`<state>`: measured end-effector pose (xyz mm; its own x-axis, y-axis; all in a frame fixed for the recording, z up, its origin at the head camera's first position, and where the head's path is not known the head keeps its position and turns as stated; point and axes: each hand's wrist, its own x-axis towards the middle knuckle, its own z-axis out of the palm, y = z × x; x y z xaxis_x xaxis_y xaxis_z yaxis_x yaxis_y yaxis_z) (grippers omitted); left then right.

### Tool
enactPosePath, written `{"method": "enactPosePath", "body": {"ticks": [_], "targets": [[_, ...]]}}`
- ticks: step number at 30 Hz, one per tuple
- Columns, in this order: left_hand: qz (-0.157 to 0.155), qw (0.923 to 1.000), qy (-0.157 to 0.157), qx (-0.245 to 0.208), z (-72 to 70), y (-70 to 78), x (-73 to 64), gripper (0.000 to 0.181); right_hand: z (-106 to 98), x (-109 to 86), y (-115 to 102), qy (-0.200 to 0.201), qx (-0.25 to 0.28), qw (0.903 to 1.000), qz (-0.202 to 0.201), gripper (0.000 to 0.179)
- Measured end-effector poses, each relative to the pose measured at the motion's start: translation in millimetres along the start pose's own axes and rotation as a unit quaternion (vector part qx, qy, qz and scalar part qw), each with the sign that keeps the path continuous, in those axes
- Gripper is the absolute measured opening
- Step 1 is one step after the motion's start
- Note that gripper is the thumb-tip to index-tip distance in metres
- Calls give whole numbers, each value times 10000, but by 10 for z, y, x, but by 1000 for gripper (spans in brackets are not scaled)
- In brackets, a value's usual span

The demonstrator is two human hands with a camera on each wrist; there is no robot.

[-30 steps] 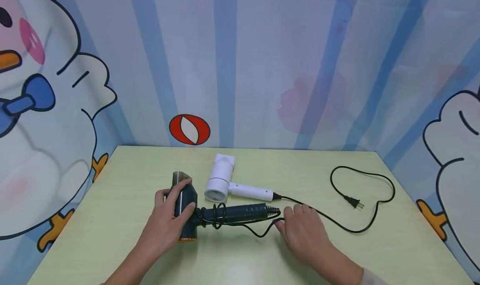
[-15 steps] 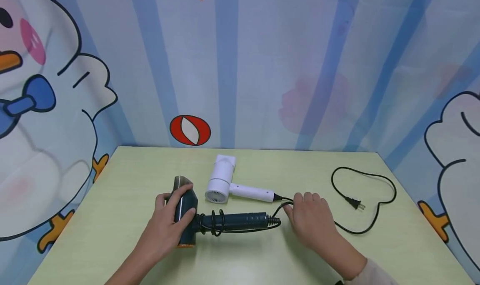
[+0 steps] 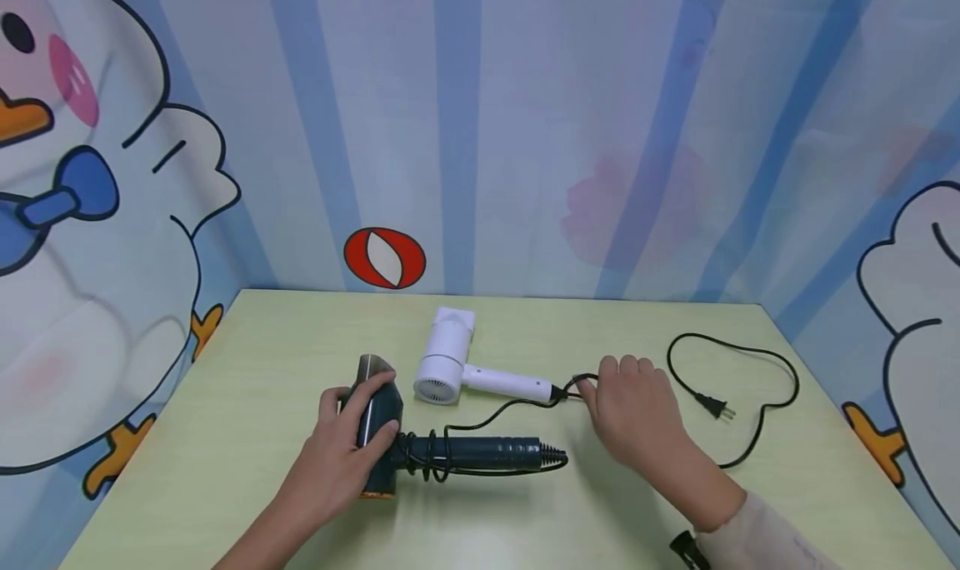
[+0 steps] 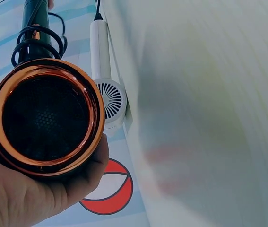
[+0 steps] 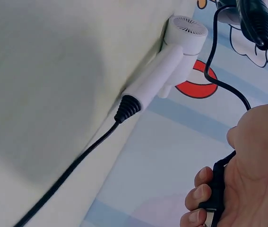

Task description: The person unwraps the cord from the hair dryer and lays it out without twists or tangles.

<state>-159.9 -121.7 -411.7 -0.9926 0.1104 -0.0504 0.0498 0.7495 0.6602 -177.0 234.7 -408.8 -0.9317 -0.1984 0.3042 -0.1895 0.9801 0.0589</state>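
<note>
My left hand (image 3: 337,462) grips the barrel of a dark teal hair dryer (image 3: 480,452), whose handle points right. In the left wrist view the copper-coloured ring (image 4: 1,118) of the dark dryer's round end faces the camera. Black cord (image 3: 429,457) is looped around the base of that handle, and a stretch of it runs up and right to my right hand (image 3: 637,412). The right wrist view shows my right fingers curled round the cord's black plug (image 5: 214,189). A white hair dryer (image 3: 442,355) lies just behind, its black cord passing behind my right hand.
The white dryer's cord loops across the right of the pale table (image 3: 225,387), ending in a two-pin plug (image 3: 715,405). A patterned blue curtain (image 3: 517,137) stands behind the table. Something black (image 3: 688,549) sits by my right sleeve.
My right hand has moved right and toward the back, drawing the cord from below the dark dryer's handle to above it. My left hand keeps its grip; the handle has come slightly nearer me.
</note>
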Motion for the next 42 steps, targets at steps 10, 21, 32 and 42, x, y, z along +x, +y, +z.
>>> {"method": "enactPosePath", "body": {"ticks": [10, 21, 32, 42], "targets": [[-99, 9999, -49, -29, 42, -5, 24, 57, -186, 128, -45, 153, -98, 9997, -179, 48], [-115, 9999, 20, 40, 49, -52, 59, 56, -482, 25, -104, 186, -11, 9995, -257, 42], [-158, 9998, 106, 95, 45, -53, 78, 56, -683, -172, -188, 137, 267, 9992, -255, 39], [-174, 9996, 191, 125, 42, -78, 106, 56, -718, -369, -266, 333, 226, 9981, -472, 38]]}}
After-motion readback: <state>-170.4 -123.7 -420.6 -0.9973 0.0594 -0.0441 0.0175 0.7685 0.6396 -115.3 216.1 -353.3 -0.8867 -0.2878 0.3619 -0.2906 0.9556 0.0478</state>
